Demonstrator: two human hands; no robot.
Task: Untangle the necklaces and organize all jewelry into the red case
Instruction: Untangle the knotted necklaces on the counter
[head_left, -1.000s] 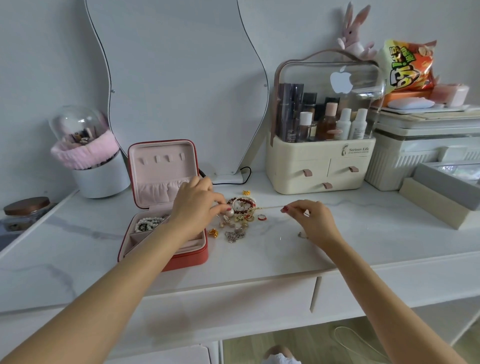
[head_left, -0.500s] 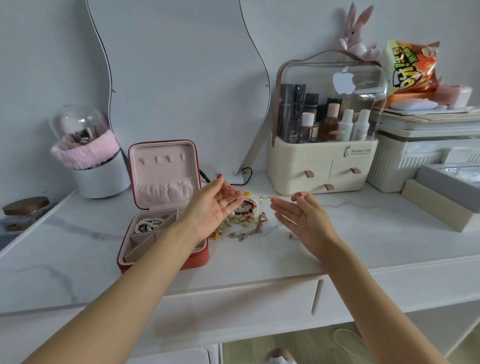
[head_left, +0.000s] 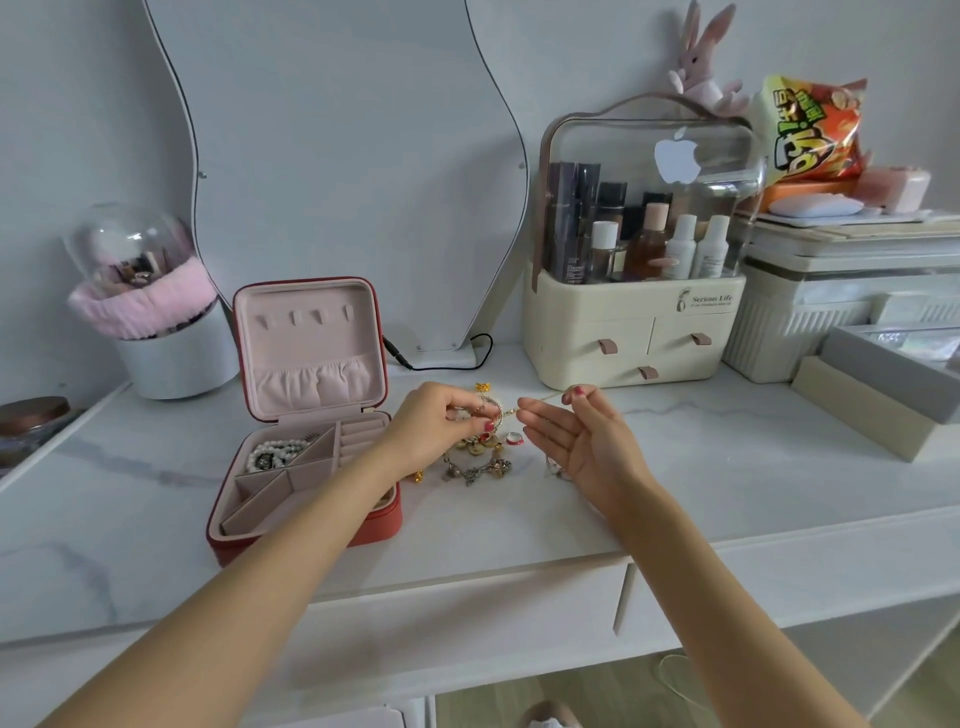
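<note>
The red case (head_left: 382, 525) lies open on the white counter, its pink lid upright, with a pearl strand (head_left: 274, 451) in a back left compartment. A tangle of gold and silver jewelry (head_left: 480, 462) lies just right of the case. My left hand (head_left: 434, 434) pinches a thin gold chain (head_left: 501, 410) above the pile. My right hand (head_left: 582, 441), palm up, pinches the other end of that chain between thumb and forefinger. A red-and-silver ring (head_left: 513, 438) lies between my hands, and a small gold piece (head_left: 483, 387) sits behind them.
A wavy mirror (head_left: 337, 156) stands behind the case with a black cable (head_left: 441, 364) at its base. A cream cosmetics organiser (head_left: 634, 322) stands at the back right, white and grey boxes (head_left: 857, 374) farther right, a brush holder (head_left: 171, 338) at left.
My left hand has closed from an open palm and now pinches the chain over the pile. My right hand has shifted little, still holding the chain's end.
</note>
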